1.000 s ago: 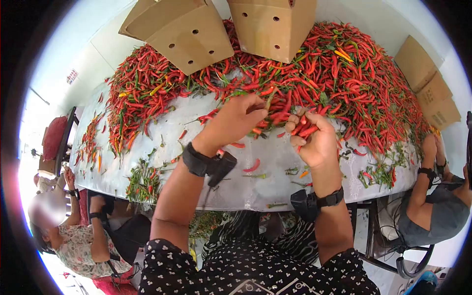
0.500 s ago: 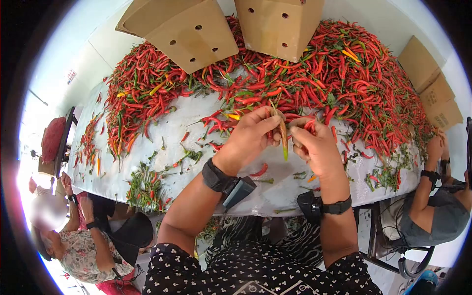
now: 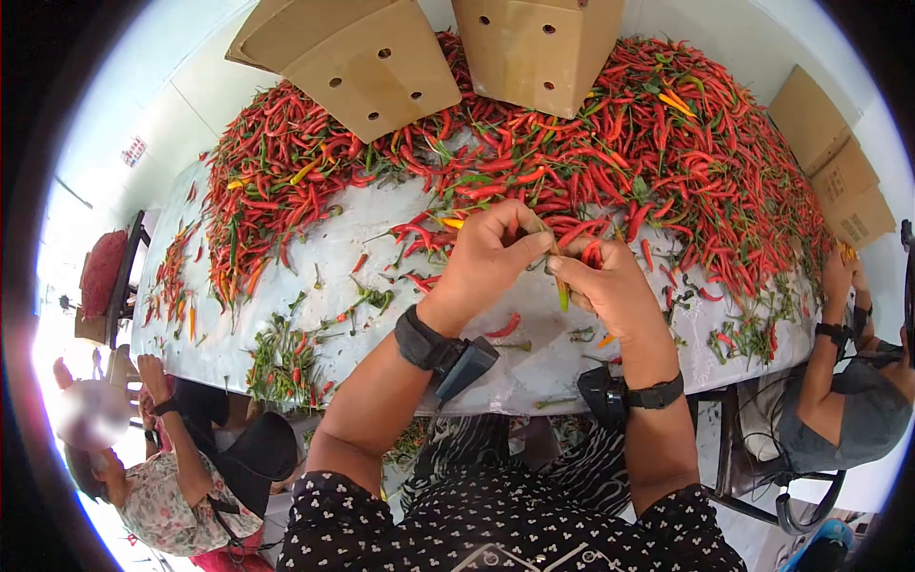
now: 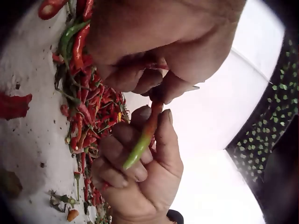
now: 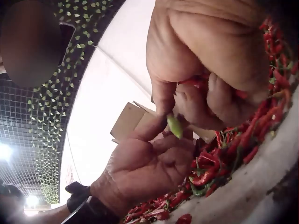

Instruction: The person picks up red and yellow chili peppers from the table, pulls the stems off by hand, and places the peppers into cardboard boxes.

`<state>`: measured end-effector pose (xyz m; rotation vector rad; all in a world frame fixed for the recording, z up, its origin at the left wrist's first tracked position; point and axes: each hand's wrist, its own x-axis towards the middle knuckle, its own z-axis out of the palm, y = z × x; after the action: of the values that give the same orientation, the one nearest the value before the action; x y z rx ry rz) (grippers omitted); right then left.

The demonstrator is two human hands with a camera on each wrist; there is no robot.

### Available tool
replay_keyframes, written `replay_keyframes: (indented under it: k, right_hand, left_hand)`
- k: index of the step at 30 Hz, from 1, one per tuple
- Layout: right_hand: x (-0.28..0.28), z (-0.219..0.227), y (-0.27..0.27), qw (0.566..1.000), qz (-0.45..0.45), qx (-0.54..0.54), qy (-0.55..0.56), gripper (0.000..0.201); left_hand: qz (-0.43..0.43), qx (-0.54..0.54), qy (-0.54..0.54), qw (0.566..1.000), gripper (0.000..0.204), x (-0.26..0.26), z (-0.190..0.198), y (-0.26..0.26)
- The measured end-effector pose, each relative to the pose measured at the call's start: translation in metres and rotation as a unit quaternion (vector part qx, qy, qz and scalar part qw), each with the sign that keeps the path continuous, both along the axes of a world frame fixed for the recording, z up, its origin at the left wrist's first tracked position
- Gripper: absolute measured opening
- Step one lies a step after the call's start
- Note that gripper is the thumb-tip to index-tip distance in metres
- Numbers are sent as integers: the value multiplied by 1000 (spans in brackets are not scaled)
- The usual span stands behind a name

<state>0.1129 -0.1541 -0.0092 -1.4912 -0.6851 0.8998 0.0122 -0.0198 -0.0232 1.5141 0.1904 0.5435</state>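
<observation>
My left hand and right hand meet over the table in front of the chili heap. Between them is a chili pepper, orange-red near its stem end and bright green at the tip. Left thumb and fingertips pinch it at the stem end. The right thumb and fingers pinch its body just below, the green tip pointing downward. More red chilies are tucked in the curled right fingers, mostly hidden. A bit of red also shows inside the left fingers in the left wrist view.
A large heap of red chilies covers the table's far side. Two cardboard boxes stand in it. Green stem piles lie near the front edge on both sides. People sit at left and right.
My left hand has drawn back from the heap with the part-green chili and brought it to the right hand. The right hand has turned over and now pinches it too.
</observation>
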Motion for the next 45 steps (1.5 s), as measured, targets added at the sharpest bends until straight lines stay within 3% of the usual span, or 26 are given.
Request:
replay_keyframes:
  k: [1,4,7,11,13,14,16,17,19,22,25,28,30,33,34,37,41,44,45]
  right_hand:
    - [0,1,0,1000,-1,0,0,20]
    - [-1,6,-2,1000,-9,-21,-16,20]
    - [1,9,-3,1000,-8,-26,10,20]
    - [3,11,-7,999,10,0,40,19]
    - [5,13,-11,998,25,11,65,19]
    - [6,14,-14,994,18,27,100,19]
    - [8,12,-15,989,8,44,138,19]
    - [10,9,-14,985,15,59,160,19]
    - [10,8,-15,981,19,73,180,19]
    - [8,7,-14,982,23,71,175,20]
    - [8,5,-14,985,29,68,155,20]
    - [8,5,-13,998,4,10,58,22]
    - [9,-1,-12,992,9,-51,-116,23]
    - [5,2,-11,986,6,-45,-163,22]
    - [5,1,-11,986,6,-46,-163,22]
    - [4,0,-9,988,-25,6,-150,21]
    - [0,-9,-2,992,30,10,-124,20]
    - [0,-16,2,992,23,21,-126,16]
    - [1,-15,3,991,11,21,-131,14]
  left_hand:
    - [32,89,8,995,5,0,0,0]
    - [78,164,-35,983,10,3,-4,0]
    - [71,93,1,993,9,3,-3,-1]
    - [90,117,-17,989,9,4,-2,-2]
    - [59,-112,60,990,11,0,1,7]
    - [62,-112,60,990,11,-1,1,11]
    - [-107,-309,-15,945,26,-1,-1,16]
    - [-108,-309,-14,945,26,-1,-2,15]
    - [-170,-349,21,921,49,3,-5,8]
    - [-151,-364,32,918,54,7,-8,1]
    - [-178,-355,9,918,56,6,-2,-3]
    - [-158,-333,15,929,57,6,-1,-7]
    - [-164,-329,34,930,58,4,-1,-10]
    - [-206,-329,41,921,59,6,-7,-9]
    - [-241,-332,28,912,59,6,-10,-8]
    - [-224,-312,47,922,60,8,-12,-10]
    - [-247,-318,20,915,61,13,-20,-17]
    - [-226,-276,8,934,63,11,-16,-20]
    - [-181,-212,21,960,57,8,-15,-16]
